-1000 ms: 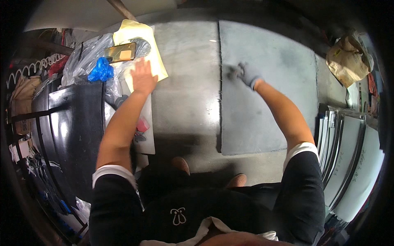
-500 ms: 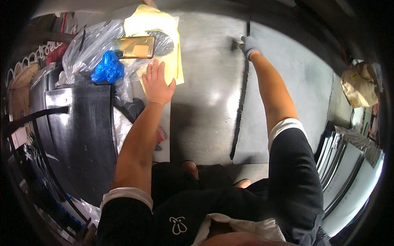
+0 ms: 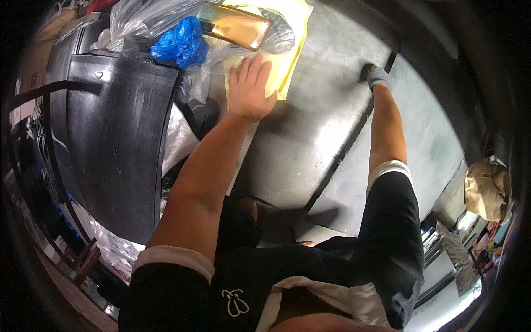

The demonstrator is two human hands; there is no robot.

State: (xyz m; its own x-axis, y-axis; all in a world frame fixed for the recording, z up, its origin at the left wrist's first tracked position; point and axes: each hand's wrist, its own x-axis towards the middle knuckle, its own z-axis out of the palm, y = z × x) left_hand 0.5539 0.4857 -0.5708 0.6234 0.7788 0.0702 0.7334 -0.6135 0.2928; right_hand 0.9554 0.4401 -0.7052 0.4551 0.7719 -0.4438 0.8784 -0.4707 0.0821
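The left hand, bare and seen from the back in the upper middle of the frame, is spread wide, its fingers apart (note the thumb, standing off to the right), and grips nothing; it lies over the lower end of a yellow paper at the top of the frame. The right hand, gloved in grey, reaches to the upper right; a dark thing shows at its fingertips, too blurred to name, and whether the fingers close around it cannot be told. Near this hand runs the dark edge of a pale grey sheet, slanting across the right half; left of that edge, a smooth grey surface fills the middle. Partly over the yellow paper rests a gold phone. A crumpled blue bag sits just left of it, with clear plastic in the upper left. A curved black panel occupies the left side; a brown sack shows at far right.
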